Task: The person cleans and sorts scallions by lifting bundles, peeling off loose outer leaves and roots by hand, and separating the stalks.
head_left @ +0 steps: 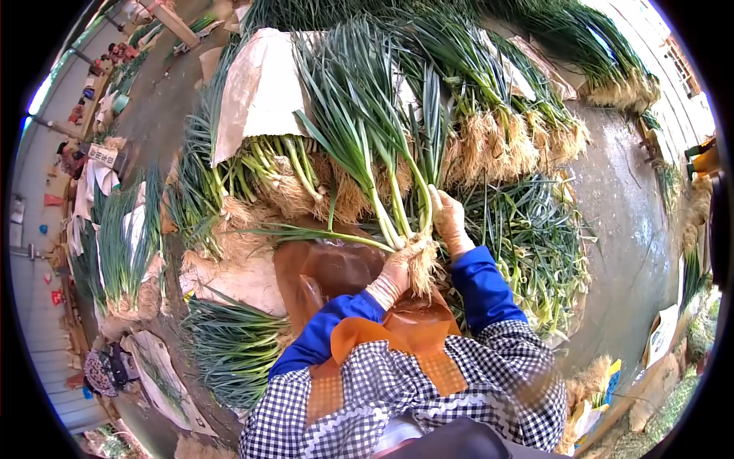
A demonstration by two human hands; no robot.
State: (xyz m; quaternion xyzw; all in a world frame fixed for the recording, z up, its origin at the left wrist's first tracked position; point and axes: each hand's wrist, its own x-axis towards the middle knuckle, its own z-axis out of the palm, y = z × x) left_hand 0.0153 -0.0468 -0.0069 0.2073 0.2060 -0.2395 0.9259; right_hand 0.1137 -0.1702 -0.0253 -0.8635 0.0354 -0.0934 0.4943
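Several green onion stalks (pixel 394 203) stand upright in front of me, with pale lower stems and stringy roots. My left hand (pixel 395 274), in a light glove, is closed round their base just above the roots. On the right side of the same stalks, my right hand (pixel 449 218), also gloved, has its fingers pressed against the stems. One long leaf bends away to the left from the base. Behind them lies a big pile of onions with roots (pixel 497 145) toward me. A brown plastic apron (pixel 325 264) covers my lap.
Loose leaves (pixel 535 260) are heaped at right. An onion bundle (pixel 233 348) lies at lower left, and another pile (pixel 126 252) stands farther left. White sacking (pixel 264 84) covers part of the back pile. Other people (pixel 107 371) are at the far left. Wet floor (pixel 631 222) runs along the right.
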